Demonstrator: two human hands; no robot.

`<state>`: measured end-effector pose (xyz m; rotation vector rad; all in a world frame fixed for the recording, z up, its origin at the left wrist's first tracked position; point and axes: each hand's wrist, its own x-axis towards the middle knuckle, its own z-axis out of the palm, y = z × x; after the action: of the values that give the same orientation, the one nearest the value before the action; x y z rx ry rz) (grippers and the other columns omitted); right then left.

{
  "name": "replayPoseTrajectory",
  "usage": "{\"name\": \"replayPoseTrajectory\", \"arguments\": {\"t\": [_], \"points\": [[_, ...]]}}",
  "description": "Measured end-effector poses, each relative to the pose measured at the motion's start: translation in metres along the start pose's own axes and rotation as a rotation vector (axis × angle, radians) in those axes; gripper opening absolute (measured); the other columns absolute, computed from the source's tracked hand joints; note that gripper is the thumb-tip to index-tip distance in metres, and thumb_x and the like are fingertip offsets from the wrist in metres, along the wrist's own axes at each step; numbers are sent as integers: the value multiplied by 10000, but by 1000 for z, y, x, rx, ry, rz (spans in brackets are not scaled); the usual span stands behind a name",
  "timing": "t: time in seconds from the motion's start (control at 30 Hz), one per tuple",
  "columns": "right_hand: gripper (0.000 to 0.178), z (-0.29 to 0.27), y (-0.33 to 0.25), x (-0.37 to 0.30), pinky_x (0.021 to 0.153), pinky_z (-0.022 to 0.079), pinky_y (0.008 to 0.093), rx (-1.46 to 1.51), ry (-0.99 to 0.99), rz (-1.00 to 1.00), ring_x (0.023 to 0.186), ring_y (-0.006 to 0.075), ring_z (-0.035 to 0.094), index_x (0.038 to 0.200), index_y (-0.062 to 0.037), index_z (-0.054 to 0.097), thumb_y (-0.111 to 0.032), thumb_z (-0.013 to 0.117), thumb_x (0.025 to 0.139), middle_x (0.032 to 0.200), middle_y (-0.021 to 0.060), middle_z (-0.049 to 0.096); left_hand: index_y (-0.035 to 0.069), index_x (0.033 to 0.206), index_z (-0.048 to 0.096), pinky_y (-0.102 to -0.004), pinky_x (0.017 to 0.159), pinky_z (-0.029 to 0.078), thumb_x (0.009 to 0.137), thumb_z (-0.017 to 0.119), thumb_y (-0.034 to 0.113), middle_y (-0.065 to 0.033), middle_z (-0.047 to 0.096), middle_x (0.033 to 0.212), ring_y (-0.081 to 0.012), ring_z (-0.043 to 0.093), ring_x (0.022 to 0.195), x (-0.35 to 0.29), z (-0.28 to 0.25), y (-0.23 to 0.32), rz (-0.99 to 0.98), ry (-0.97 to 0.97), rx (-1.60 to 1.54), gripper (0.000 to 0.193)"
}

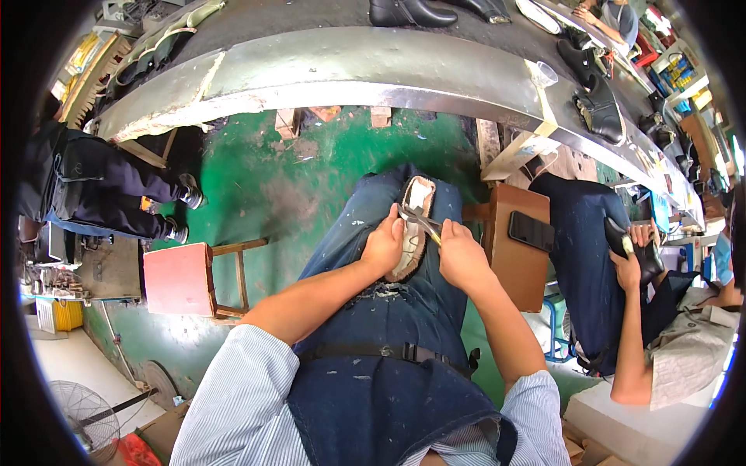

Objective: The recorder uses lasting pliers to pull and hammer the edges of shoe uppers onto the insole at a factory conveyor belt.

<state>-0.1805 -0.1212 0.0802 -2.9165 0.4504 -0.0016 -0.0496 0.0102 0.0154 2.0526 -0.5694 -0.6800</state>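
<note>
A shoe (420, 194) lies bottom up across my lap, its pale bottom ringed by a gathered, brownish upper edge. My left hand (385, 245) wraps the shoe's left side, with the thumb near the middle of the bottom. In my right hand (464, 260) is a pair of metal pincers (423, 224) with a yellowish handle. Their head reaches over the shoe bottom beside my left thumb; whether the jaws grip the edge is too small to tell. Under the shoe is my dark blue apron (373, 318), worn and spotted.
Ahead runs a metal-edged bench (326, 66) with black shoes (412, 12) on it. A red-topped stool (179, 279) stands left, a brown stool with a phone (531, 231) right. One co-worker (629, 268) sits right holding a black shoe; another's legs (124, 186) extend at left.
</note>
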Motion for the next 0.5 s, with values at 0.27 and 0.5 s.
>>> {"name": "replayPoseTrajectory", "arguments": {"t": [0.27,0.5], "points": [[306,28,14,-12,789,528,457,330,197,160,891,383,639,1135,-54,579,-194,625,866,967,178,664,120,1532,235,-467,1014,437,1019,395,270,-310,348,1467,-508,441,1258,2,-6,-16,431,-29,234,557],[315,-56,50,32,736,509,460,798,-808,524,834,398,653,935,8,604,-304,621,894,864,242,656,243,1530,242,-512,1002,446,1013,388,244,-488,237,1397,-545,506,1154,12,-36,14,145,-384,313,537]]}}
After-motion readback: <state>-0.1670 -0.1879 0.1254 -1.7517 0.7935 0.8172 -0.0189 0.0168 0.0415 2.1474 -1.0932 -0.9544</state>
